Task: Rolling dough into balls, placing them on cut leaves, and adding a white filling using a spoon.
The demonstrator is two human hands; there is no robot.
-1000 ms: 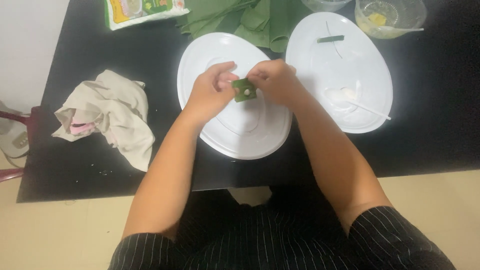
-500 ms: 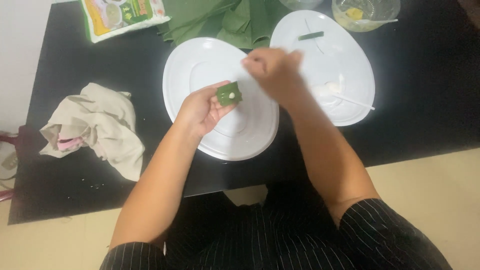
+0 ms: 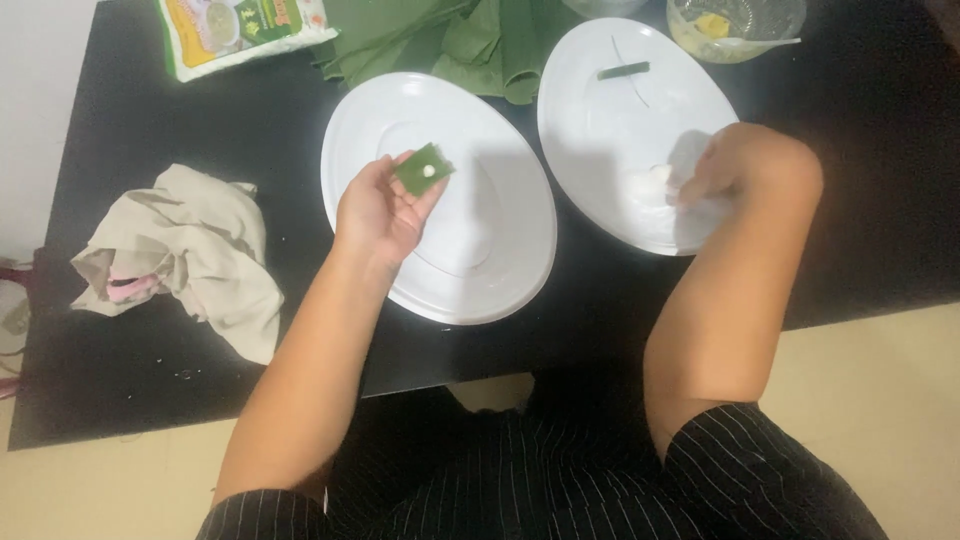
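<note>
Seated at a black table [image 3: 150, 380], a person holds a small green leaf square [image 3: 422, 170] topped with a dab of white paste in the curled fingertips of the left hand [image 3: 380, 210], above a white oval plate [image 3: 480, 270]. The piece looks light, limp and easily torn, best pinched by its edges and kept level. Farther off, the right hand [image 3: 735, 165] reaches with closed fingers into white paste on a second oval plate [image 3: 600, 120]; whether it grips anything cannot be told.
</note>
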